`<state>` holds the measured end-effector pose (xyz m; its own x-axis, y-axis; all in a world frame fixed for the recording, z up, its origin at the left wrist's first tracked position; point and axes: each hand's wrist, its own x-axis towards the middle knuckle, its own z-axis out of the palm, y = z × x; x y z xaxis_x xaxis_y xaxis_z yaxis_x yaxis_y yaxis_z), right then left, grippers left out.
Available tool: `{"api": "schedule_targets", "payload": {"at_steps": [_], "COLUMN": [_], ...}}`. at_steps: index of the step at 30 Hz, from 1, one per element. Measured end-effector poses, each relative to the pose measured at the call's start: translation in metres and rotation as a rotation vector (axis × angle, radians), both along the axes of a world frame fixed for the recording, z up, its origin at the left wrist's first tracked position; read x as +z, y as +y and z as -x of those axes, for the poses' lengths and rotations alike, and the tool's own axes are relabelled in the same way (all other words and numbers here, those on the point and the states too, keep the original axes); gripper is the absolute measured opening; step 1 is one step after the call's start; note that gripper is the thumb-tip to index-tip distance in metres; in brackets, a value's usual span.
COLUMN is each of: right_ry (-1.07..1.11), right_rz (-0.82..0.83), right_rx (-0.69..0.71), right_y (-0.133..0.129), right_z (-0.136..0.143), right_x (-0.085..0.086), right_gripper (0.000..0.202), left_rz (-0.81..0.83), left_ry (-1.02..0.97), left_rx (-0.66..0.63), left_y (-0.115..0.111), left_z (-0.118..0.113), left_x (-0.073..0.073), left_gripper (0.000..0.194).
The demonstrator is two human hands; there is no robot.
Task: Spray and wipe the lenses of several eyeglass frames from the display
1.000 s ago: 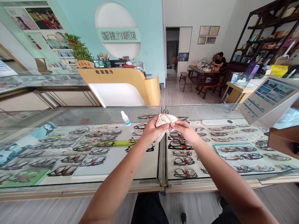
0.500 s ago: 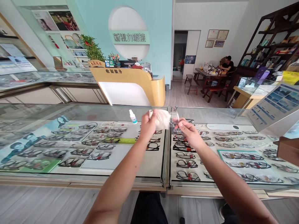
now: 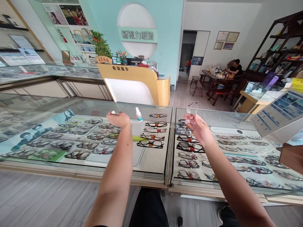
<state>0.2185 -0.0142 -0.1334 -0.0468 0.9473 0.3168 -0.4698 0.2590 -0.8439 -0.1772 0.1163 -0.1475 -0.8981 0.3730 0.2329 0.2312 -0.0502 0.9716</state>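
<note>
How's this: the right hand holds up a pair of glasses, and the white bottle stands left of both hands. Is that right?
One part is wrong: the white bottle stands between the left hand and the right hand, as the head view shows. The right hand does hold up a pair of glasses.

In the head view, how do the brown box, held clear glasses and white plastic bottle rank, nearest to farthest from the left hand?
1. White plastic bottle, just to the right.
2. Clear glasses, in the right hand.
3. Brown box, far right edge.
</note>
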Motion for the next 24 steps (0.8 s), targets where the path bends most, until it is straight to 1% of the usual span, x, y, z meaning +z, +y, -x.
{"api": "schedule_targets", "payload": {"at_steps": [2,3,4,7,10,11,13,15,16,18,19,20,22,24], "right_ry": [0.001,-0.004,-0.011,-0.032,-0.084,-0.104,-0.140,-0.173,-0.195,-0.248,-0.274,-0.296,-0.339,-0.393], "right_rz": [-0.008,-0.010,-0.012,-0.010,-0.022,-0.029,-0.047,-0.070,-0.084,-0.113,-0.123,-0.132,-0.143,-0.152], "right_rx": [0.008,0.011,0.013,0.011,-0.022,-0.036,-0.057,-0.068,-0.069,-0.063,-0.055,-0.047,-0.037,-0.031], "right_y": [0.002,0.003,0.003,0.004,0.002,0.002,0.000,-0.002,-0.004,-0.006,-0.007,-0.008,-0.010,-0.011], "right_z": [-0.001,-0.002,-0.002,-0.004,-0.006,-0.006,-0.007,-0.007,-0.007,-0.006,-0.005,-0.005,-0.004,-0.004], "right_x": [-0.001,-0.001,-0.001,0.001,0.006,0.008,0.011,0.014,0.014,0.014,0.014,0.014,0.014,0.016], "right_gripper": [0.038,0.038,0.039,0.041,0.043,0.043,0.044,0.045,0.044,0.044,0.044,0.044,0.043,0.042], "left_rz": [0.072,0.080,0.082,0.061,0.019,0.003,-0.037,-0.105,-0.192,-0.410,-0.499,-0.541,-0.588,-0.579], "left_ry": [-0.195,-0.287,-0.331,-0.383,-0.317,-0.258,-0.074,0.217,0.349,0.586,0.697,0.811,1.016,1.128], "left_rx": [0.085,0.120,0.107,0.061,0.049,0.058,0.077,0.084,0.061,-0.047,-0.135,-0.250,-0.441,-0.585], "left_y": [0.003,0.005,0.007,0.011,0.006,0.002,-0.009,-0.022,-0.030,-0.046,-0.054,-0.062,-0.077,-0.091], "left_z": [0.002,0.002,0.003,0.006,0.003,0.000,-0.011,-0.031,-0.043,-0.074,-0.092,-0.110,-0.143,-0.167], "left_x": [-0.003,-0.004,-0.004,-0.005,0.000,0.004,0.013,0.022,0.024,0.026,0.025,0.022,0.016,0.011], "left_gripper": [0.039,0.039,0.038,0.042,0.058,0.066,0.078,0.082,0.081,0.074,0.074,0.077,0.083,0.086]}}
